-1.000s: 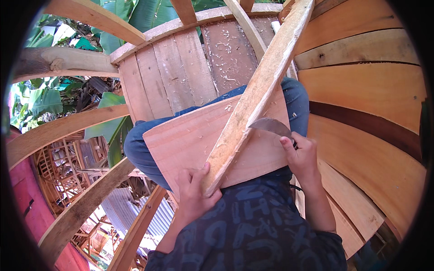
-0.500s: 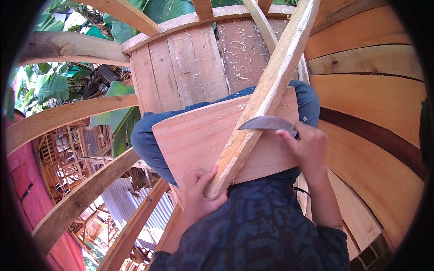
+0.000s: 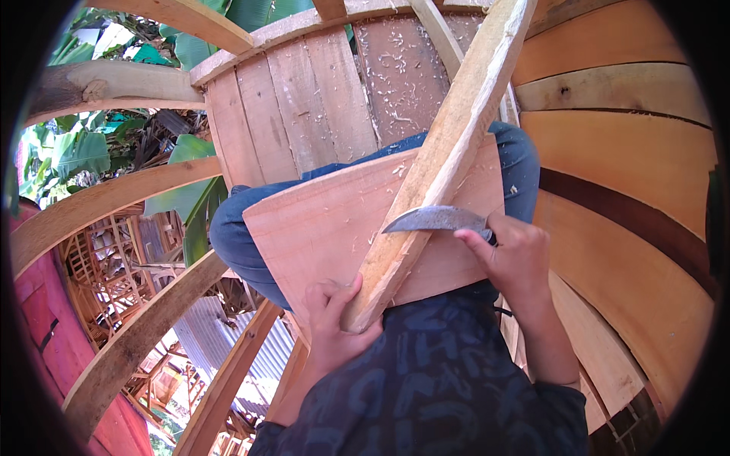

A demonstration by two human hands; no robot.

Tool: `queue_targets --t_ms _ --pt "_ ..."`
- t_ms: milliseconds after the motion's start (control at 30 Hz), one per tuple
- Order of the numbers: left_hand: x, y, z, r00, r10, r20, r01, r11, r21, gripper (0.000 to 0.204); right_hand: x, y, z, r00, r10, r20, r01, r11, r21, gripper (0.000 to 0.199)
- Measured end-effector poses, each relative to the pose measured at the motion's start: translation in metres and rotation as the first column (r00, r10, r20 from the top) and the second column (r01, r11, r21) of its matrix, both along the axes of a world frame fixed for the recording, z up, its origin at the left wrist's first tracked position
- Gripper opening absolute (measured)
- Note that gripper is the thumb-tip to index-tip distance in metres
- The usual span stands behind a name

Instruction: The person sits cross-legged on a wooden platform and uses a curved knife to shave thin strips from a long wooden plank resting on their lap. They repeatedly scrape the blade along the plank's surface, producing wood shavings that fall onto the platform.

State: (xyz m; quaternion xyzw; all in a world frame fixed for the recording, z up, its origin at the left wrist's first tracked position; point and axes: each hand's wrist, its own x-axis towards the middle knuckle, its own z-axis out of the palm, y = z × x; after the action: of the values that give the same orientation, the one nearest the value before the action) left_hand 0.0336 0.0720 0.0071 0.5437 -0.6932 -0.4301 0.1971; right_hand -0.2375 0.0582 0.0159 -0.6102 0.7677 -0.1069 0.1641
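Note:
A long wooden beam (image 3: 426, 178) slants across my lap, its near end close to my shirt and its far end up at the top right. My left hand (image 3: 331, 313) is wrapped round the near end. In my right hand (image 3: 519, 254) is a knife with a curved grey blade (image 3: 433, 219); its dark handle is mostly hidden by the fingers. The blade lies across the beam, its tip pointing left. Under the beam, a flat wooden board (image 3: 319, 224) rests on my legs, with a few shavings on it.
Ahead lies a plank floor (image 3: 304, 106) strewn with pale shavings (image 3: 395, 68). A plank wall (image 3: 623, 159) rises on the right. Wooden rails (image 3: 144, 327) stand on the left, with banana leaves (image 3: 84, 152) and corrugated metal roofing (image 3: 205, 330) beyond and below.
The knife has slid down the beam toward me and a little to the left, with my right hand following. My left hand keeps its hold. The view has shifted slightly.

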Motion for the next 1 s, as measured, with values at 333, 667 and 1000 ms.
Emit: queue_targets --t_ms 333,667,1000 --pt "-0.002 -0.003 -0.004 0.998 -0.056 0.016 0.057 0.997 -0.054 0.071 -0.052 -0.016 -0.027 0.952 -0.276 -0.135 0.276 0.961 -0.016 0.061" --pt "0.006 0.003 -0.008 0.999 -0.046 0.007 0.046 0.998 -0.038 0.072 -0.004 0.011 -0.001 0.998 -0.058 0.023 0.058 0.998 -0.031 0.057" --pt "0.003 0.001 -0.003 0.999 0.032 -0.031 -0.032 0.999 0.007 0.068 -0.060 -0.024 -0.045 0.933 -0.359 0.001 0.357 0.929 -0.099 0.067"
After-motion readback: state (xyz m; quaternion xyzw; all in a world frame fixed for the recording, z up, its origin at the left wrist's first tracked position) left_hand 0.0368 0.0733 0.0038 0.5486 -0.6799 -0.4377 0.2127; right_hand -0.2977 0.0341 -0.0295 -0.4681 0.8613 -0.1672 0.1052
